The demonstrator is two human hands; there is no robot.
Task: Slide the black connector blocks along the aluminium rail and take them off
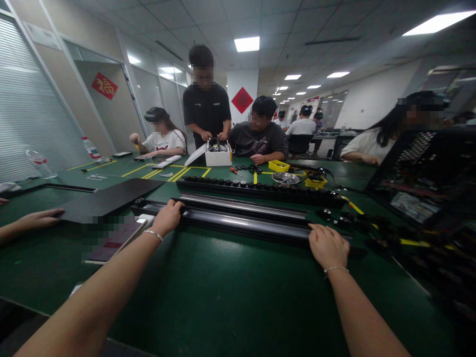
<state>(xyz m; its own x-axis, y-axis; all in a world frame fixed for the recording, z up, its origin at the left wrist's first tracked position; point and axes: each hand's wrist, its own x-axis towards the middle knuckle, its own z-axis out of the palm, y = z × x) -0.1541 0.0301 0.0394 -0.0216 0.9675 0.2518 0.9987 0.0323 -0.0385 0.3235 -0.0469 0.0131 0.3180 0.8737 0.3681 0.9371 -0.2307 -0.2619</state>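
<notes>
A long dark metal rail with a shiny face lies lengthwise in front of me on the green tabletop. Around its left end, the fingers of my left hand are closed. My right hand grips the rail's right end, fingers curled over the top edge. Just behind is a second, similar rail. Farther back runs a black strip carrying a row of small round black and silver parts. The undersides of the held rail and my thumbs are largely hidden.
Left of me, another person's hand touches a dark flat panel. A notebook lies by my left forearm. Beyond are a metal bowl, a yellow bin and a white box. An open computer case stands at right.
</notes>
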